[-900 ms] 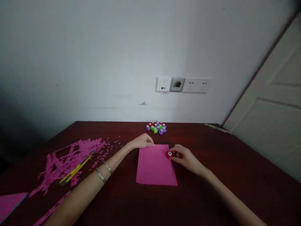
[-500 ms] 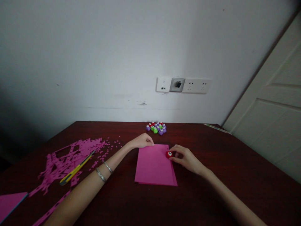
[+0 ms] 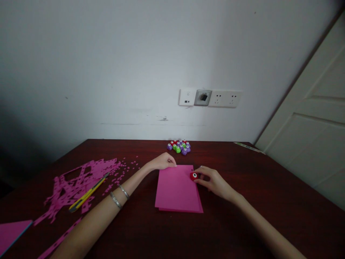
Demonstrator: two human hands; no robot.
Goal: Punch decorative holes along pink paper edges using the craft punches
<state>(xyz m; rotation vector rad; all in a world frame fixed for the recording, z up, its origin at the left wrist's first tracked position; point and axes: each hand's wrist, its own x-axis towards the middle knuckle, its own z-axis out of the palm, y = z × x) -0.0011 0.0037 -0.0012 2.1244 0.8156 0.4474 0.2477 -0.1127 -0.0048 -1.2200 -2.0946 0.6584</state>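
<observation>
Pink paper lies between the two hands, sheets (image 3: 178,190) stacked on a dark red-brown table (image 3: 151,237), with the lower one peeking out along the bottom and right edges. The right hand (image 3: 212,181) pinches a small red piece (image 3: 193,176) between thumb and fingers, a white circle with a dark mark showing on it. That piece sits at the right edge of the sheets, near their upper right corner. The left hand (image 3: 164,161) is curled, knuckles up, its fingertips touching the sheets at the top edge; whether they pinch the paper or only press on it, I cannot tell from this view. Two silver bangles (image 3: 119,197) circle the left forearm.

Beyond both hands, toward the wall (image 3: 129,72), stands a cluster of little purple, green and red pieces (image 3: 180,146) with similar white circles. To the left of the left hand lie tangled pink strips (image 3: 78,183) with holes in them, small pink bits (image 3: 118,176) scattered on the side nearer that hand, and a yellow cutter (image 3: 88,194) resting slantwise over the strips. Well beyond the right hand, a thin pale strip (image 3: 249,147) lies by the door (image 3: 315,136).
</observation>
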